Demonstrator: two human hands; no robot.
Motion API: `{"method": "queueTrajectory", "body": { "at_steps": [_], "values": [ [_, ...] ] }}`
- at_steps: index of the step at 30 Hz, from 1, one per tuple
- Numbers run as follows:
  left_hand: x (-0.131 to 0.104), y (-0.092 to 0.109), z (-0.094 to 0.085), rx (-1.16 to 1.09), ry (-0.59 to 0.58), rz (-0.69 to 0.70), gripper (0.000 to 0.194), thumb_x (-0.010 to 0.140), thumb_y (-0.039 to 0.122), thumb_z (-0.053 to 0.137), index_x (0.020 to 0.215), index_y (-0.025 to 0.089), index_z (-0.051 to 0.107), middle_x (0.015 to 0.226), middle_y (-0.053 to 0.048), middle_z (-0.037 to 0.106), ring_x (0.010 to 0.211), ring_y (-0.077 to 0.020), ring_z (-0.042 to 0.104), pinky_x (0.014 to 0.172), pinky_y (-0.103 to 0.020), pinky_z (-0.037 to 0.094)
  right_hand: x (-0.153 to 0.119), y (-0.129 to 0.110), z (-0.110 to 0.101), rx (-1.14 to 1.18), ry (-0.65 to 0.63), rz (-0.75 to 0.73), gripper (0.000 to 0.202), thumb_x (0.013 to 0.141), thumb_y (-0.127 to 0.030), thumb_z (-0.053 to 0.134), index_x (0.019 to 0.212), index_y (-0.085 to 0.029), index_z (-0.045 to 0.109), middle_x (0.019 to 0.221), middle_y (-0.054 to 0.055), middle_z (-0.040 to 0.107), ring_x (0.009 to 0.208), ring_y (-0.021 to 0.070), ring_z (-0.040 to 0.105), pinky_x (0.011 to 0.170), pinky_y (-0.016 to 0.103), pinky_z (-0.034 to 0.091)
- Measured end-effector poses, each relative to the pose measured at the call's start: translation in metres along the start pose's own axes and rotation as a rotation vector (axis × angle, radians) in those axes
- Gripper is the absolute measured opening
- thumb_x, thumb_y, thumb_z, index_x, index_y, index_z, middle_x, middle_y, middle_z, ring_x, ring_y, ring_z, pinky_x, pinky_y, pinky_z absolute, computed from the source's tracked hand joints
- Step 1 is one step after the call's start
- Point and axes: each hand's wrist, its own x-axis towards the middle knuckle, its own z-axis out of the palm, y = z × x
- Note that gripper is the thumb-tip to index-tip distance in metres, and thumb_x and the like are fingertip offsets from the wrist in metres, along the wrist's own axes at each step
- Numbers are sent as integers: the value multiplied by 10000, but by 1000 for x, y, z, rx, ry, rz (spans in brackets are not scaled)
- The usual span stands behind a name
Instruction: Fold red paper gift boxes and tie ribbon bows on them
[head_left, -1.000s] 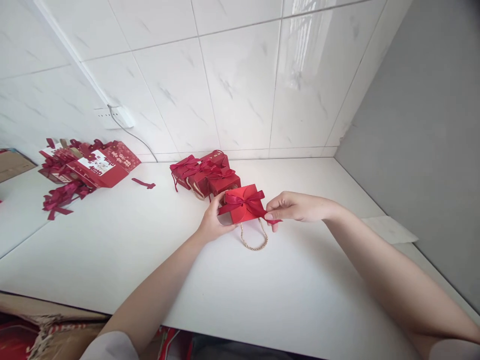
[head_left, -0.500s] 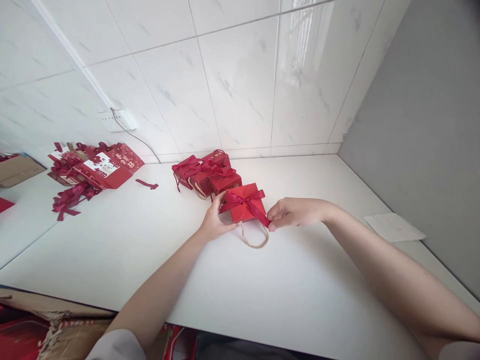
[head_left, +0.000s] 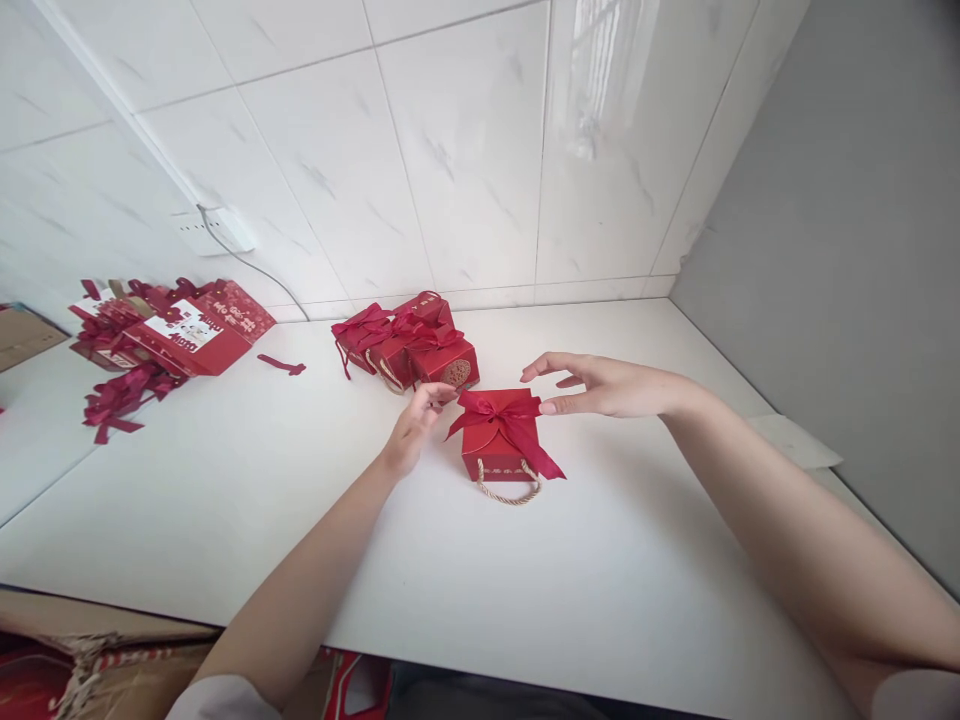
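A small red gift box [head_left: 480, 440] stands upright on the white table, a dark red ribbon bow [head_left: 501, 412] across its top and a twisted cream cord handle [head_left: 510, 499] hanging at its front. Just left of the box is my left hand [head_left: 414, 425], its fingers partly curled and apart, holding nothing. On the other side my right hand [head_left: 592, 385] hovers with thumb and fingers spread; the thumb tip is close to the bow's right loop, and whether it touches is unclear.
Several finished red boxes with bows [head_left: 409, 340] stand together behind, near the tiled wall. At the left lie a red printed box [head_left: 217, 330], a ribbon pile [head_left: 127, 400] and a loose ribbon piece [head_left: 282, 365]. White paper [head_left: 795, 441] lies at the right.
The box has been set down level on the table, its front now showing. My left hand has let go of it and moved left. My right hand has released the ribbon end and risen.
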Motion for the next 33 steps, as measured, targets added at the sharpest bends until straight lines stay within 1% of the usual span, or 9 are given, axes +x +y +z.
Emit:
{"method": "queueTrajectory", "body": {
  "at_steps": [2, 5, 10, 13, 15, 20, 24, 29, 33],
  "values": [
    [1, 7, 0, 95, 63, -86, 454, 899, 594, 516, 1032, 173, 624, 1048, -82, 629, 994, -214, 576, 884, -323, 438, 6, 1, 4, 75, -19, -63, 438, 812, -549, 662, 1176, -318, 582, 1418, 31, 526, 1373, 279, 410, 1120, 428, 340],
    [1, 19, 5, 99, -23, -232, 388, 891, 537, 566, 838, 159, 635, 816, -23, 592, 748, -144, 531, 682, -257, 410, 13, 6, 9, 181, -59, -113, 339, 823, -511, 678, 1049, -267, 607, 1401, 51, 538, 1369, 261, 420, 1127, 439, 322],
    [-1, 31, 11, -137, -158, -393, 395, 867, 496, 617, 693, 142, 589, 688, 7, 575, 613, -92, 497, 552, -216, 350, 21, 14, 16, 289, -101, -125, 283, 833, -491, 684, 857, -209, 686, 1482, 71, 474, 1367, 278, 424, 1100, 417, 339],
    [-3, 34, 9, -237, -187, -468, 389, 847, 442, 663, 637, 139, 538, 636, 11, 579, 562, -85, 546, 490, -199, 348, 25, 16, 20, 405, -157, -184, 307, 861, -473, 659, 797, -179, 715, 1439, 92, 525, 1219, 268, 559, 1021, 408, 415],
    [-4, 35, 7, -307, -205, -512, 381, 837, 421, 678, 634, 145, 512, 627, 12, 594, 520, -96, 590, 444, -194, 358, 28, 17, 23, 462, -155, -211, 331, 862, -484, 653, 786, -170, 723, 1390, 102, 573, 1114, 258, 611, 969, 419, 444],
    [-4, 35, 5, -377, -217, -562, 387, 802, 395, 722, 624, 143, 487, 621, 3, 642, 535, -124, 678, 461, -173, 450, 31, 16, 27, 493, -122, -203, 372, 861, -527, 634, 870, -172, 743, 1291, 104, 650, 1077, 262, 617, 979, 443, 424],
    [-3, 33, 5, -386, -220, -562, 393, 783, 392, 744, 616, 138, 493, 635, -3, 665, 548, -129, 698, 484, -167, 488, 31, 17, 27, 487, -125, -175, 379, 863, -532, 628, 873, -168, 732, 1255, 102, 665, 1061, 249, 611, 968, 418, 419],
    [-3, 34, 5, -377, -232, -554, 381, 783, 387, 746, 620, 134, 510, 655, -15, 685, 572, -140, 714, 494, -162, 503, 33, 21, 26, 469, -119, -162, 396, 857, -537, 629, 757, -159, 694, 1226, 97, 656, 990, 221, 593, 917, 391, 419],
    [-3, 35, 4, -371, -235, -556, 338, 782, 380, 746, 657, 131, 554, 683, -19, 698, 588, -141, 717, 512, -167, 516, 34, 23, 25, 447, -116, -161, 380, 871, -521, 621, 774, -160, 690, 1186, 89, 648, 974, 210, 578, 925, 388, 410]
  ]
}}
